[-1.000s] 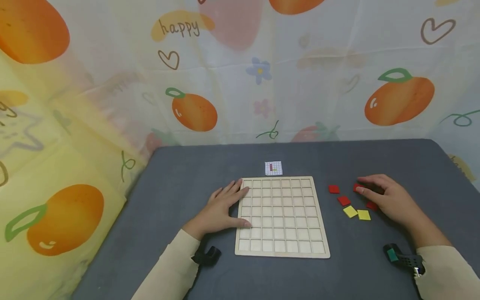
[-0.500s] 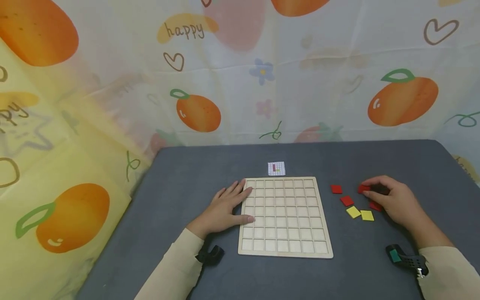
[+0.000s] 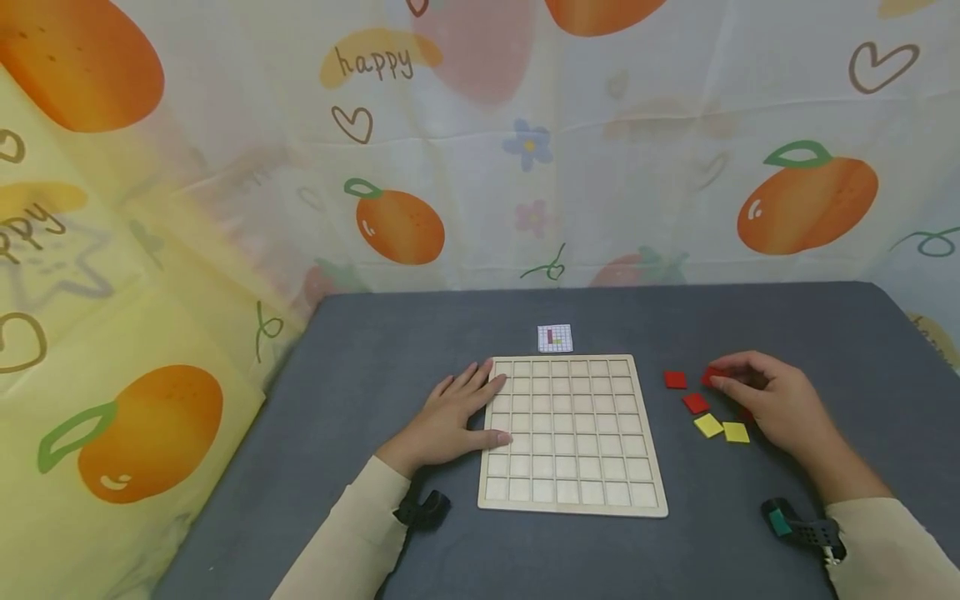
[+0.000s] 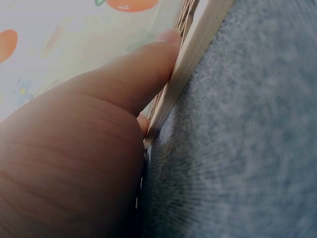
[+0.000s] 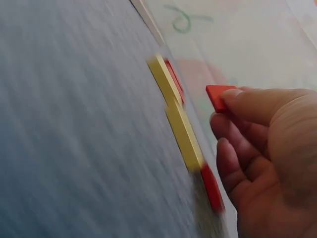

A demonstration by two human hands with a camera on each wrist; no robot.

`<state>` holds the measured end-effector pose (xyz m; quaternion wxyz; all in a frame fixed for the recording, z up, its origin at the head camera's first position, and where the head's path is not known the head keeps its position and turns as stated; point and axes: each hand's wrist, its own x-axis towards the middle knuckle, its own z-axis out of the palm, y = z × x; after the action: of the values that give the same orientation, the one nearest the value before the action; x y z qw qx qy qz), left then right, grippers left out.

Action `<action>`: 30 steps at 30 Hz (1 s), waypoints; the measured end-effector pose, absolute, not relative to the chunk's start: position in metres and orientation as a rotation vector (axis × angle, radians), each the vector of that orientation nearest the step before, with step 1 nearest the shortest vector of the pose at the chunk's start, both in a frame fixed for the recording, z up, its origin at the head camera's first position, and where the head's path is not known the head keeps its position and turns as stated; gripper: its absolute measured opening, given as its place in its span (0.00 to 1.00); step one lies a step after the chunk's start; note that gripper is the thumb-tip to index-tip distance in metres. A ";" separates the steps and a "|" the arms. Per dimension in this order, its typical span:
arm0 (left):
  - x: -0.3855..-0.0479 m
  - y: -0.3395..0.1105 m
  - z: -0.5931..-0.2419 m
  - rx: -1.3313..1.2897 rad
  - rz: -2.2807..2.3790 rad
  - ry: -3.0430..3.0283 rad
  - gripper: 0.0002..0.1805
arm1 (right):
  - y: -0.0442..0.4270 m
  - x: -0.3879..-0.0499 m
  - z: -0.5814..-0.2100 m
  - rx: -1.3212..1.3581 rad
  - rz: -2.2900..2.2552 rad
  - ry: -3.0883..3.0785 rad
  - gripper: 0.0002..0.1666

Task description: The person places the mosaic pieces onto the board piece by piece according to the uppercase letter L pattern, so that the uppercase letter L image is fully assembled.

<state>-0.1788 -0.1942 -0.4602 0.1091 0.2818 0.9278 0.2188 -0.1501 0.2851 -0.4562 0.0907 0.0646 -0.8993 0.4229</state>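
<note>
Currently, the right hand (image 3: 786, 408) pinches one red tile (image 5: 215, 95) between thumb and fingers, above the bench (image 3: 420, 333), near two yellow tiles (image 3: 737, 432); the left hand (image 3: 444, 423) rests, fingers outstretched, on the left edge of the wooden grid board (image 3: 572, 435).

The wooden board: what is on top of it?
The left hand rests on the left side of the wooden board. Uncovered cells show no tile; whatever fingers and thumb cover cannot be seen.
</note>
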 end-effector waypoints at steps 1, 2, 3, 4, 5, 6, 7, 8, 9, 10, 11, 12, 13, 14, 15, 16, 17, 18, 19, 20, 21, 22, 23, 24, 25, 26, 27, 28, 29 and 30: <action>-0.179 -0.194 -0.461 0.826 0.641 2.729 0.55 | 0.281 -0.149 -0.455 0.206 1.272 -2.672 0.14; -0.179 -0.194 -0.461 0.825 0.640 2.731 0.55 | 0.276 -0.149 -0.453 0.220 1.289 -2.673 0.14; -0.179 -0.194 -0.461 0.821 0.643 2.732 0.55 | 0.271 -0.148 -0.451 0.233 1.310 -2.674 0.14; -0.179 -0.194 -0.461 0.818 0.645 2.733 0.55 | 0.266 -0.148 -0.449 0.243 1.330 -2.674 0.14; -0.179 -0.194 -0.462 0.813 0.642 2.733 0.55 | 0.261 -0.147 -0.447 0.250 1.343 -2.676 0.15; -0.179 -0.194 -0.462 0.808 0.637 2.733 0.55 | 0.256 -0.147 -0.445 0.260 1.359 -2.676 0.15; -0.179 -0.194 -0.462 0.804 0.632 2.734 0.55 | 0.251 -0.146 -0.443 0.269 1.377 -2.673 0.14; -0.179 -0.194 -0.462 0.801 0.628 2.735 0.55 | 0.246 -0.146 -0.441 0.280 1.394 -2.667 0.14; -0.179 -0.194 -0.462 0.800 0.626 2.734 0.55 | 0.241 -0.146 -0.439 0.291 1.409 -2.661 0.13; -0.179 -0.195 -0.462 0.800 0.625 2.735 0.55 | 0.236 -0.146 -0.438 0.304 1.418 -2.654 0.12; -0.179 -0.195 -0.462 0.797 0.623 2.734 0.55 | 0.231 -0.146 -0.437 0.320 1.426 -2.644 0.12; -0.179 -0.195 -0.462 0.795 0.625 2.733 0.55 | 0.225 -0.146 -0.436 0.335 1.444 -2.634 0.11; -0.178 -0.195 -0.462 0.794 0.630 2.731 0.55 | 0.219 -0.146 -0.436 0.350 1.454 -2.628 0.10; -0.178 -0.196 -0.462 0.794 0.635 2.730 0.55 | 0.214 -0.146 -0.436 0.363 1.467 -2.623 0.10; -0.178 -0.196 -0.462 0.795 0.639 2.731 0.55 | 0.208 -0.147 -0.436 0.380 1.481 -2.622 0.09; -0.178 -0.196 -0.462 0.793 0.641 2.731 0.55 | 0.202 -0.147 -0.436 0.391 1.497 -2.622 0.09; -0.178 -0.196 -0.462 0.793 0.641 2.731 0.55 | 0.196 -0.148 -0.436 0.401 1.512 -2.627 0.09; -0.178 -0.196 -0.462 0.793 0.639 2.732 0.55 | 0.190 -0.148 -0.436 0.411 1.536 -2.633 0.09; -0.178 -0.196 -0.463 0.793 0.636 2.733 0.55 | 0.184 -0.149 -0.435 0.422 1.548 -2.639 0.08; -0.177 -0.196 -0.463 0.796 0.634 2.736 0.55 | 0.178 -0.150 -0.435 0.433 1.569 -2.643 0.08; -0.177 -0.196 -0.463 0.797 0.634 2.737 0.55 | 0.173 -0.151 -0.435 0.450 1.582 -2.646 0.08; -0.177 -0.196 -0.463 0.798 0.633 2.737 0.55 | 0.168 -0.153 -0.434 0.462 1.595 -2.646 0.07; -0.177 -0.195 -0.463 0.797 0.630 2.737 0.55 | 0.163 -0.154 -0.433 0.482 1.607 -2.645 0.07; -0.177 -0.195 -0.463 0.795 0.630 2.734 0.55 | 0.158 -0.157 -0.432 0.506 1.608 -2.642 0.08; -0.177 -0.195 -0.462 0.794 0.634 2.733 0.55 | 0.154 -0.159 -0.431 0.524 1.599 -2.640 0.08; -0.177 -0.194 -0.461 0.794 0.634 2.734 0.55 | 0.151 -0.162 -0.429 0.536 1.592 -2.640 0.08; -0.177 -0.194 -0.461 0.792 0.633 2.733 0.55 | 0.147 -0.165 -0.428 0.547 1.581 -2.638 0.08; -0.177 -0.194 -0.461 0.791 0.631 2.733 0.55 | 0.144 -0.168 -0.426 0.552 1.572 -2.640 0.08; -0.177 -0.193 -0.461 0.790 0.631 2.734 0.55 | 0.141 -0.171 -0.424 0.554 1.560 -2.647 0.08; -0.177 -0.193 -0.461 0.791 0.631 2.735 0.55 | 0.139 -0.174 -0.423 0.546 1.549 -2.656 0.08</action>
<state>-0.1774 -0.1930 -0.4606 0.1125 0.2696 0.9319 0.2150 -0.1739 0.1386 -0.4230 0.0092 0.1750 -0.8505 0.4960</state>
